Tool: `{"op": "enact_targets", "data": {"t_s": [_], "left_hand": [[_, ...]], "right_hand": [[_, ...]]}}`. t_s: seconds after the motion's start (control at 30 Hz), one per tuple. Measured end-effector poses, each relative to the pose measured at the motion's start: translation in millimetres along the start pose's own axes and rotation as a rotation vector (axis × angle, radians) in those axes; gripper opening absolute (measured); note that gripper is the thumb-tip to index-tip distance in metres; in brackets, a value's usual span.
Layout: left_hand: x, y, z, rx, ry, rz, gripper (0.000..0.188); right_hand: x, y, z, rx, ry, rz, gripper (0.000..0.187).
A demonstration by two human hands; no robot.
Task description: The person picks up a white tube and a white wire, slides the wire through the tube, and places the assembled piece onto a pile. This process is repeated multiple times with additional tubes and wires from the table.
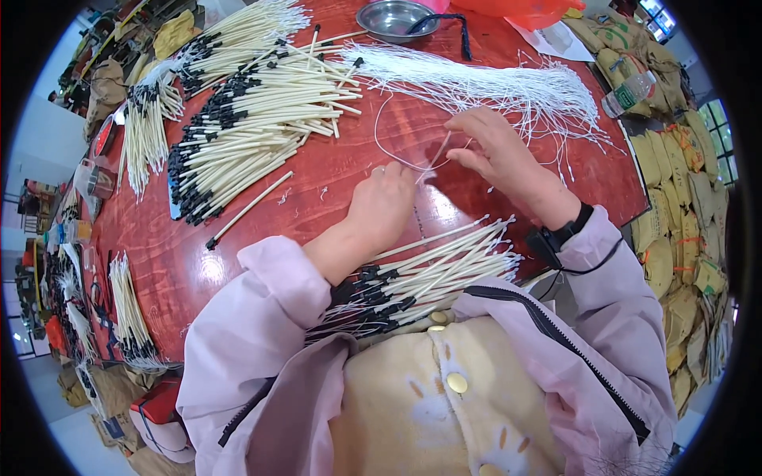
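Observation:
My left hand (382,205) is closed, thumb and fingertips pinched on a thin white cord (379,131) over the red table. A loop of that cord arcs up to the left of the fingers, and strands cross just right of the pinch. My right hand (494,147) is held a little higher to the right, thumb and forefinger curved apart, with cord strands running beside their tips. Below both hands, close to my body, lies a pile of cream sticks with black ends (432,274). A bundle of loose white cords (492,87) is spread out beyond my right hand.
A larger heap of black-ended cream sticks (254,119) covers the table's (333,190) far left, with a single stick (250,209) nearby. A metal bowl (397,20) stands at the back. A plastic bottle (629,94) and stacked sacks (671,198) are at the right.

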State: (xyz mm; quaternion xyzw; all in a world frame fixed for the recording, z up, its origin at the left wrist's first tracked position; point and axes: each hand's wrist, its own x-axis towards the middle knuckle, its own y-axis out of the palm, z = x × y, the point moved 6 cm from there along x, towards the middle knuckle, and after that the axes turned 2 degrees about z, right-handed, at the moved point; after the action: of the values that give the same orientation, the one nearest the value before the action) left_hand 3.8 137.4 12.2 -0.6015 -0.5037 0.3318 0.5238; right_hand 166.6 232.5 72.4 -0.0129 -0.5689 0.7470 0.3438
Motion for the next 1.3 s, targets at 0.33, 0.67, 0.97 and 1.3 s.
{"op": "enact_targets", "data": {"t_s": [0.33, 0.67, 0.97, 1.3], "left_hand": [[-78.6, -28.4, 21.9, 0.008, -0.053, 0.119, 0.017], [17.4, 26.0, -19.3, -0.004, 0.015, -0.017, 0.016], [-60.7, -21.3, 9.5, -0.230, -0.079, 0.179, 0.015], [-110.2, -29.5, 28.7, 0.189, 0.000, 0.120, 0.011]], "right_hand": [[-14.5, 35.8, 36.1, 0.057, -0.051, 0.226, 0.052], [-6.8, 17.8, 65.6, -0.011, -0.089, 0.132, 0.056], [-14.4, 14.0, 55.2, -0.014, -0.123, 0.155, 0.056], [-18.4, 44.4, 59.4, -0.054, -0.145, 0.285, 0.065]]}}
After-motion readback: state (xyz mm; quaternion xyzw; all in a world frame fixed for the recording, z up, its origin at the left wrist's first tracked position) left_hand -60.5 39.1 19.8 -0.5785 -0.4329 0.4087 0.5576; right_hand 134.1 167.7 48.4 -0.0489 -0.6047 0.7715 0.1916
